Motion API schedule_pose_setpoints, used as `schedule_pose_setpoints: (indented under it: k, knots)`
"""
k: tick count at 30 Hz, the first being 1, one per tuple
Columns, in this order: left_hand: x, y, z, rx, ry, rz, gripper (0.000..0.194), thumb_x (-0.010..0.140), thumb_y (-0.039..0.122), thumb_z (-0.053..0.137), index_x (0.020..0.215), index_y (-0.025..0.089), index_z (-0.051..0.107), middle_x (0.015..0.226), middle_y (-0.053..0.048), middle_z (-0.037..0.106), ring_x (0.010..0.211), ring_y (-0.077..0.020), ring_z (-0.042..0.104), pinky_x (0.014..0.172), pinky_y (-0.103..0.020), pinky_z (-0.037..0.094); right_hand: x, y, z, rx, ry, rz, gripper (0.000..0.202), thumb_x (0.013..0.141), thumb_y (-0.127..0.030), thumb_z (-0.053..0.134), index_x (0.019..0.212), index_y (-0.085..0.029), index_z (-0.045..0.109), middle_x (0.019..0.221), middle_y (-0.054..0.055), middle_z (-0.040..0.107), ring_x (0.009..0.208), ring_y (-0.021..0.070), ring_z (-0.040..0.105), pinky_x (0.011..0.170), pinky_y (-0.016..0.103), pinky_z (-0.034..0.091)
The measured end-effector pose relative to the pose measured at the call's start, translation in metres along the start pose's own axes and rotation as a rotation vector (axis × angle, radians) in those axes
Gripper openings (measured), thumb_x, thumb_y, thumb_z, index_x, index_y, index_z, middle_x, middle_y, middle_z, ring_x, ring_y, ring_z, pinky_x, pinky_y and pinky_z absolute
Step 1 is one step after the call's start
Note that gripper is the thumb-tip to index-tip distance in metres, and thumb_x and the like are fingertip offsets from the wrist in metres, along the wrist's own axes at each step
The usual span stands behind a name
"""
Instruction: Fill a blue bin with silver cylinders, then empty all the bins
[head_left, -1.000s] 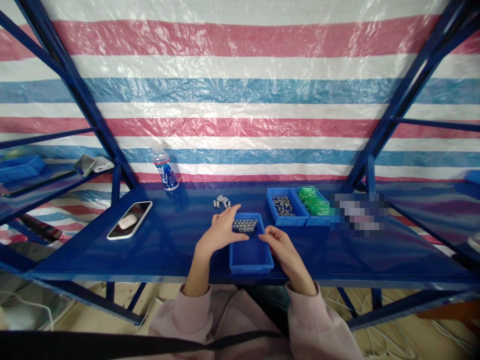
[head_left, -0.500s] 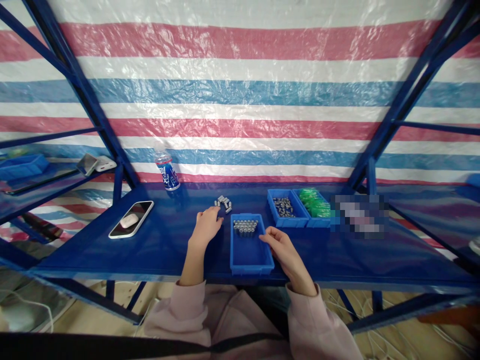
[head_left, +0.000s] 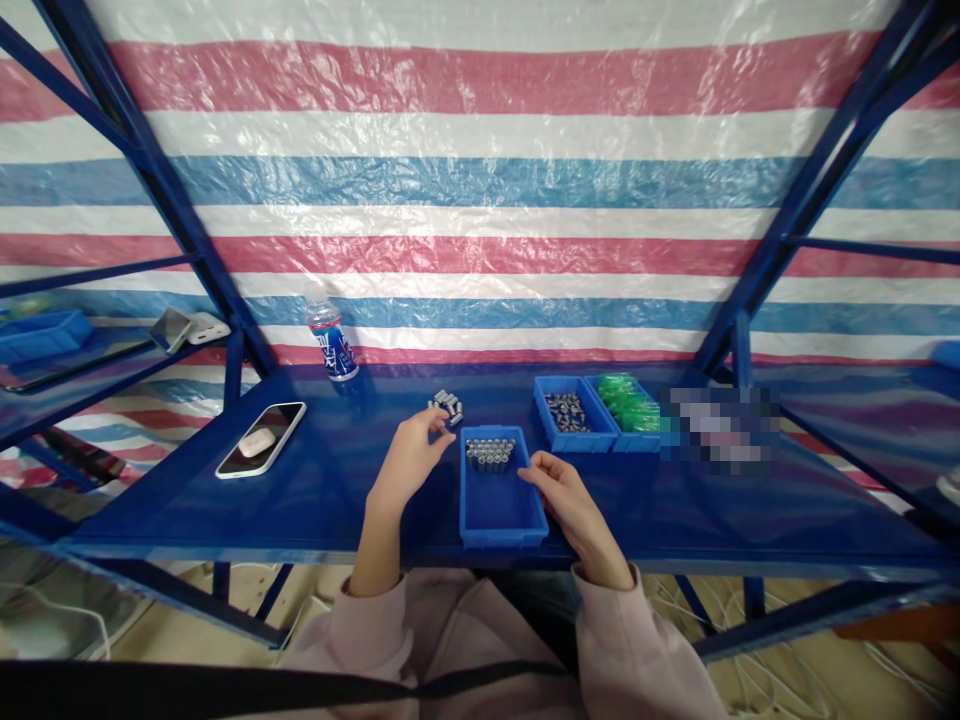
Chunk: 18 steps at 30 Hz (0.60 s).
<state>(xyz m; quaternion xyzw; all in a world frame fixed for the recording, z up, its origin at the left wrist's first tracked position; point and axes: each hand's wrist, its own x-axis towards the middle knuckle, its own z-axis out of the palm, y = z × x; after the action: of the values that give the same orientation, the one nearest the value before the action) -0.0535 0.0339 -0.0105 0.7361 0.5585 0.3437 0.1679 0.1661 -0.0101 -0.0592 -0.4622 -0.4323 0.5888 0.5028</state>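
Step in hand looks like picking: the L hand (head_left: pixel 411 458) is at the loose cluster of small silver metal cylinders (head_left: pixel 454 404) on the shiny blue tabletop (head_left: pixel 315 510), fingers curled, thumb apart — can't tell if it has a pc. R hand (head_left: pixel 564 492) pinches the right rim of the open blue plastic box (head_left: pixel 502 515), approx. in front of the person. More silver cylinders (head_left: pixel 491 456) stand packed in rows at the box's far end, w/ bare floor on the near side. Next move prob. calls for a firm fingertip grip on one pc, w/o scattering its neighbours — and the R hand keeping the box steady.
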Motion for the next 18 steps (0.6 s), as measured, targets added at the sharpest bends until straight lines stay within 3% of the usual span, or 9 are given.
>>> schedule_pose_setpoints:
  k: [3, 9, 14, 18]
  knots:
    - [-0.01, 0.021, -0.007, -0.022, -0.031, 0.126, 0.029, 0.077, 0.022, 0.063, 0.106, 0.021, 0.059, 0.094, -0.001, 0.067, 0.093, -0.0177, 0.061, 0.088, -0.03, 0.045, 0.001, 0.001, 0.0, -0.002, 0.007, -0.001, 0.031, 0.066, -0.036, 0.071, 0.063, -0.021, 0.043, 0.043, -0.011, 0.04, 0.035, 0.0058, 0.034, 0.035, 0.018, 0.023]
    - [-0.029, 0.05, 0.006, 0.194, -0.291, 0.203, 0.023, 0.072, 0.019, 0.066, 0.094, 0.022, 0.064, 0.089, 0.0, 0.067, 0.091, -0.0205, 0.058, 0.08, -0.031, 0.042, 0.0, -0.001, 0.0, 0.01, 0.002, -0.003, 0.031, 0.066, -0.036, 0.071, 0.063, -0.021, 0.044, 0.043, -0.01, 0.04, 0.036, 0.0059, 0.034, 0.036, 0.018, 0.025]
    - [-0.034, 0.055, 0.01, 0.348, -0.344, 0.156, 0.022, 0.071, 0.011, 0.06, 0.091, 0.021, 0.062, 0.084, -0.001, 0.067, 0.09, -0.0209, 0.058, 0.08, -0.032, 0.039, -0.001, -0.002, 0.0, 0.016, -0.005, -0.001, 0.031, 0.066, -0.036, 0.071, 0.063, -0.021, 0.043, 0.043, -0.011, 0.041, 0.036, 0.0059, 0.034, 0.036, 0.018, 0.025]
    - [-0.034, 0.055, 0.011, 0.427, -0.317, 0.139, 0.027, 0.071, 0.005, 0.053, 0.092, 0.021, 0.058, 0.096, -0.003, 0.064, 0.098, -0.0208, 0.056, 0.083, -0.032, 0.038, 0.0, 0.0, 0.0, 0.02, -0.007, -0.004, 0.031, 0.067, -0.035, 0.071, 0.063, -0.021, 0.044, 0.043, -0.01, 0.041, 0.036, 0.0059, 0.035, 0.036, 0.018, 0.026]
